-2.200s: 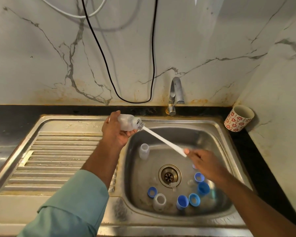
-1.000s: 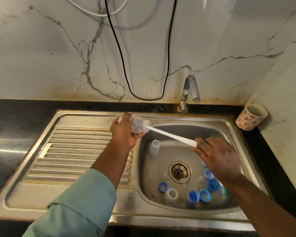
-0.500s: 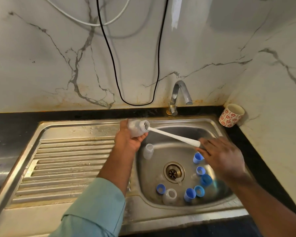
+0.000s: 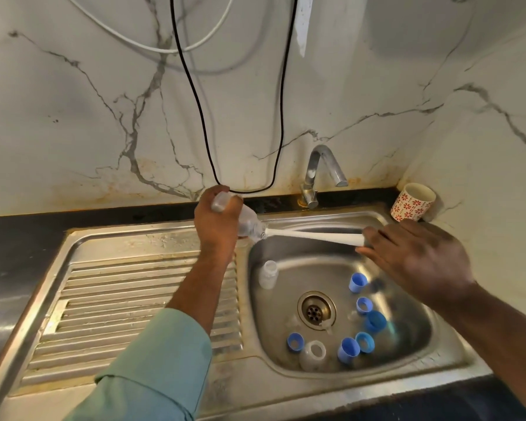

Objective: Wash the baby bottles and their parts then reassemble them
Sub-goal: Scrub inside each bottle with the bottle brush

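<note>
My left hand (image 4: pixel 217 221) grips a clear baby bottle (image 4: pixel 249 226) tilted over the sink's back left corner, its mouth facing right. A white bottle brush (image 4: pixel 313 235) sticks into that mouth. My right hand (image 4: pixel 413 256) holds the brush's handle end above the steel sink basin (image 4: pixel 407 344). In the basin stand two more clear bottles (image 4: pixel 268 274) (image 4: pixel 312 355). Several blue caps and rings (image 4: pixel 357 281) (image 4: pixel 348 349) lie right of and in front of the drain (image 4: pixel 316 310), with clear teats near the drain.
A ribbed steel draining board (image 4: pixel 110 305) lies to the left. The tap (image 4: pixel 319 174) rises behind the basin. A white cup with red flowers (image 4: pixel 412 202) stands at the back right corner. Black and white cables (image 4: pixel 201 117) hang on the marble wall.
The left hand has lifted the bottle up and back toward the wall. My right hand followed with the brush, whose handle now lies closer to level. The view shifted downward.
</note>
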`<state>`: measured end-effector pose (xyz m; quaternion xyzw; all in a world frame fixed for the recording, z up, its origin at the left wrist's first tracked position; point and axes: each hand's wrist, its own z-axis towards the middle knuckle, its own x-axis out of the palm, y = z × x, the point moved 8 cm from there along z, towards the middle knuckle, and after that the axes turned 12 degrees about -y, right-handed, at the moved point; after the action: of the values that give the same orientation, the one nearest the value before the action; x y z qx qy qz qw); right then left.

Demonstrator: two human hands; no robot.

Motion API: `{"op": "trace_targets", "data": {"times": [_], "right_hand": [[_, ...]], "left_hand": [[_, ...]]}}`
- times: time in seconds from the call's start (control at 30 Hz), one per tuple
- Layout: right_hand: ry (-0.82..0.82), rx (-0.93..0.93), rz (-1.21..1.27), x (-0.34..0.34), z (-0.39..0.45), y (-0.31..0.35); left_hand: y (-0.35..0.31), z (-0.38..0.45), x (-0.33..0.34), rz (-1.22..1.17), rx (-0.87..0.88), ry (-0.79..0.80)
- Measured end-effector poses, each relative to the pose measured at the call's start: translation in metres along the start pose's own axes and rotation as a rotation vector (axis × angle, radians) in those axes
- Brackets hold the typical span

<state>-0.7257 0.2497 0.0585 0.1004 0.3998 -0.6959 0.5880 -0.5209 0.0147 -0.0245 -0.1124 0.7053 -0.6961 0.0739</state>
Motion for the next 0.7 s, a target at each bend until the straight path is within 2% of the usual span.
{"op": "trace_targets", "data": {"times": [0.07,0.13,0.17,0.23,0.3,0.33,0.4,0.43,0.47,0.53,0.6,0.63,0.7], "right_hand": [[0.025,0.029,0.028,-0.005,0.001,0.011],[0.113,0.137,0.132,-0.006,-0.006,0.03],[0.17,0.258,0.217,-0.004,-0.013,0.04],[0.32,0.635,0.485,0.007,-0.03,0.053],[0.468,0.99,0.775,0.029,-0.052,0.059],[0.494,1.05,0.81,0.039,-0.059,0.051],[0.488,0.972,0.762,0.05,-0.059,0.019],[0.481,0.852,0.681,0.05,-0.051,0.001],[0.424,0.686,0.566,0.047,-0.04,-0.017],[0.189,0.307,0.274,0.03,-0.019,-0.042],[-0.009,0.07,0.07,0.006,-0.005,-0.044],[-0.061,0.01,0.013,-0.003,0.0,-0.038],[-0.12,0.031,-0.055,-0.018,0.001,-0.026]], "left_hand": [[-0.013,0.002,-0.002,0.025,0.113,-0.049],[-0.018,0.002,-0.005,-0.049,0.094,-0.106],[-0.016,0.002,-0.008,-0.14,0.016,-0.138],[0.004,0.001,-0.006,-0.389,-0.301,-0.167],[0.023,-0.005,0.005,-0.557,-0.597,-0.119],[0.027,-0.009,0.01,-0.575,-0.674,-0.067],[0.032,-0.017,0.018,-0.53,-0.766,0.068],[0.033,-0.021,0.02,-0.462,-0.784,0.147],[0.033,-0.024,0.02,-0.37,-0.78,0.222],[0.03,-0.026,0.015,-0.148,-0.69,0.319],[0.023,-0.021,0.008,0.019,-0.538,0.295],[0.02,-0.017,0.004,0.044,-0.465,0.239],[0.009,-0.008,-0.012,0.015,-0.28,0.045]]}}
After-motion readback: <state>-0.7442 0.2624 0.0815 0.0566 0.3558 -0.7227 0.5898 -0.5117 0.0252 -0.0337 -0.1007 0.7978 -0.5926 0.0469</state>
